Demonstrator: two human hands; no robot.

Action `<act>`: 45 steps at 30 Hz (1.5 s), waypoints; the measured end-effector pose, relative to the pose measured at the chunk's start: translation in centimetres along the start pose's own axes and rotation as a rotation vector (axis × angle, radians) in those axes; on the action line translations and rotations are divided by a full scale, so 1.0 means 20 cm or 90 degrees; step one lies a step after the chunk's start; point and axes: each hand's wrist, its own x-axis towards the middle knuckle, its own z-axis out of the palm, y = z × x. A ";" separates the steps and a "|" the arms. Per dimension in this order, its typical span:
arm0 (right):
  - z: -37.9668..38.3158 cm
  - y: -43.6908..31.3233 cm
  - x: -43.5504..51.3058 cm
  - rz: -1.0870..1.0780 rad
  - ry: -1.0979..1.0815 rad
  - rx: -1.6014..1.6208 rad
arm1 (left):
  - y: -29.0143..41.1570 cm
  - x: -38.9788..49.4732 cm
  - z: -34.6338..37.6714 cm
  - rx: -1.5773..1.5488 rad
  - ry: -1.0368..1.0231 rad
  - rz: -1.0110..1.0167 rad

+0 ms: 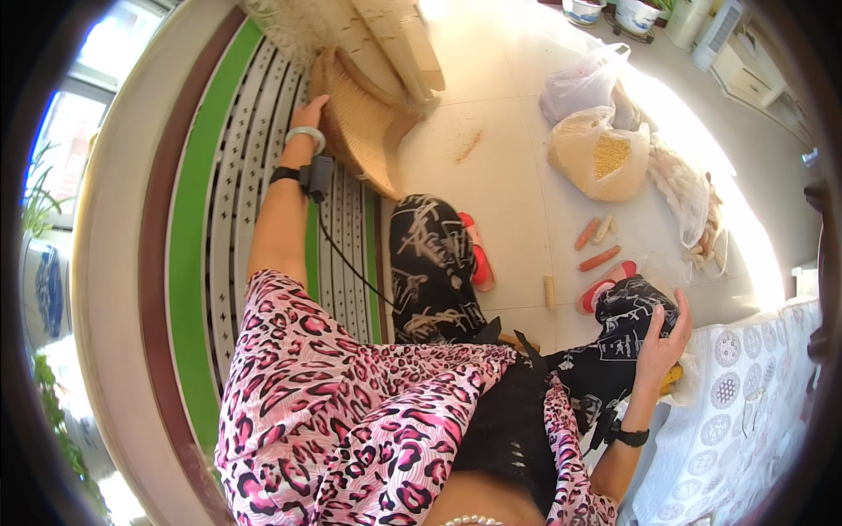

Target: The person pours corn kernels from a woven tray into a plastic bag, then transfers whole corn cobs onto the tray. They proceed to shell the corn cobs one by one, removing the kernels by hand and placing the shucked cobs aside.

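Note:
My left hand [309, 113] rests at the rim of a wicker basket [358, 125], which stands tilted on its side against the slatted radiator; whether the fingers grip the rim is unclear. My right hand [664, 338] is beside my right knee, fingers spread, with nothing in it that I can see. Just behind it a plastic bag with yellow corn cobs [669, 380] shows partly. On the floor ahead stands an open plastic bag of loose corn kernels [610, 156]. Several stripped cobs [598, 258] lie near my right slipper, and another cob [549, 292] lies between my feet.
A white plastic bag [579, 92] stands behind the kernels. A clear bag with husks [684, 197] lies to its right. The metal slatted radiator [263, 118] runs along my left. A patterned cloth [717, 407] hangs at lower right. Potted plants [635, 14] stand at the far top.

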 end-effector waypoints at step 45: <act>0.10 0.13 0.02 -0.032 0.130 -0.055 | -0.01 -0.47 0.83 -0.275 -0.516 -0.169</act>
